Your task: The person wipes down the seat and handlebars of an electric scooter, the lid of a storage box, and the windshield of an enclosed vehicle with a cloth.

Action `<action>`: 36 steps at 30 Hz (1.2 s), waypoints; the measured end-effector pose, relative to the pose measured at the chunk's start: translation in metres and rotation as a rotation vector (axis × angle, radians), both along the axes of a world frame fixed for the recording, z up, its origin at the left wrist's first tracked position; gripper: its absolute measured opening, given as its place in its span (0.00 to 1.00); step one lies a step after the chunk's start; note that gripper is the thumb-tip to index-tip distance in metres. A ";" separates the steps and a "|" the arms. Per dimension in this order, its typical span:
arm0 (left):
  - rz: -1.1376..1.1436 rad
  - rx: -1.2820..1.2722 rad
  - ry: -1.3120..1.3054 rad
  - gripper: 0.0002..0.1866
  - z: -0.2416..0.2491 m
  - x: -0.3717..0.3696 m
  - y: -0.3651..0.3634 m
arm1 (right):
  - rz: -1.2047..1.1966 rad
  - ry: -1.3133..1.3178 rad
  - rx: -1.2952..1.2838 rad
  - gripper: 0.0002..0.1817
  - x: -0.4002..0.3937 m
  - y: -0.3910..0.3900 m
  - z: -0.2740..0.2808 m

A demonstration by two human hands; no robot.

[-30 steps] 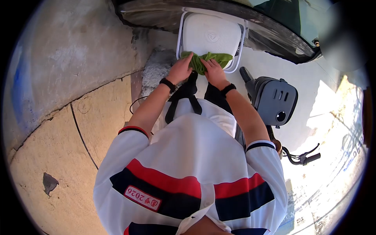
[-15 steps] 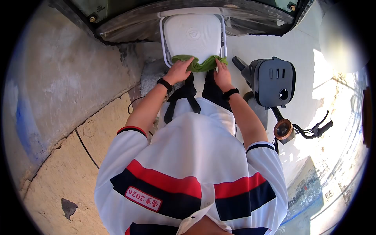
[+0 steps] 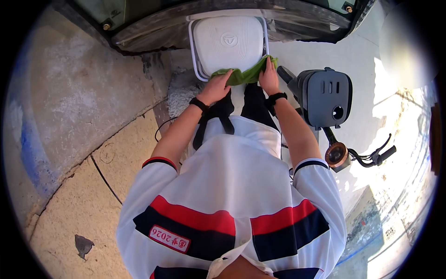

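Note:
A green cloth point(image 3: 248, 76) lies stretched along the near edge of a white chair seat point(image 3: 227, 42), which has a round logo in its middle and a pale tubular frame point(image 3: 193, 51). My left hand point(image 3: 216, 88) has its fingers closed on the left part of the cloth. At the seat's near right corner, my right hand point(image 3: 269, 79) grips the cloth's other end, with the fingers pointing away from me. Part of the cloth is bunched between the two hands. Both wrists wear black bands.
To the right stand a dark grey plastic housing point(image 3: 326, 97), a round copper-rimmed lamp point(image 3: 336, 154) and a black handlebar grip point(image 3: 387, 152). Beyond the seat is a dark panel edge with glass point(image 3: 109, 11). A thin black cable point(image 3: 106, 180) runs along the floor on the left.
My right hand has moved a little away from me and to the right, raising that end of the cloth. The left hand has shifted slightly right and nearer to me.

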State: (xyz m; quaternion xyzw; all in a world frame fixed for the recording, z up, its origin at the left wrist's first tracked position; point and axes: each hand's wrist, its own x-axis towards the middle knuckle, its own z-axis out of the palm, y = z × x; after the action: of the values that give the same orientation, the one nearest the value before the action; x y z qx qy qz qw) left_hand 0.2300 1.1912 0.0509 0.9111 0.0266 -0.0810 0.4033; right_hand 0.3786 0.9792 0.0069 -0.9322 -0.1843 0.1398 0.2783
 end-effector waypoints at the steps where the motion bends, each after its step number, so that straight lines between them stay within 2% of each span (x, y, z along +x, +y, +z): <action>1: 0.028 0.009 0.025 0.37 -0.002 0.002 0.000 | 0.007 0.016 0.002 0.37 0.007 0.002 -0.001; 5: 0.116 0.005 0.175 0.41 -0.003 0.016 0.003 | 0.047 0.056 0.043 0.38 0.032 0.009 -0.004; 8: 0.172 0.026 0.131 0.40 -0.008 0.023 0.005 | 0.074 0.130 0.009 0.40 0.052 0.019 0.006; 14: 0.259 0.029 0.270 0.42 0.002 0.043 0.010 | 0.144 0.016 0.003 0.44 0.081 0.034 -0.006; 21: 0.344 0.049 0.223 0.43 0.003 0.062 0.016 | 0.255 -0.035 -0.118 0.46 0.106 0.061 0.013; 26: 0.387 0.107 0.238 0.43 0.007 0.072 0.020 | 0.379 -0.274 -0.158 0.46 0.101 0.083 -0.004; 29: 0.415 0.093 0.302 0.43 0.012 0.073 0.022 | 0.476 -0.240 -0.167 0.43 0.088 0.092 0.012; 36: 0.379 0.137 0.205 0.44 -0.001 0.042 0.021 | 0.731 -0.238 0.053 0.42 0.054 0.105 0.006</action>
State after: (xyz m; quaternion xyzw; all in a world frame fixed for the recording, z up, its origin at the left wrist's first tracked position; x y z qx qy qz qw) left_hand 0.2719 1.2124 0.0497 0.9020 0.2436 -0.0940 0.3438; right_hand 0.4323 1.0838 0.0129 -0.8074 -0.5389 0.1156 0.2106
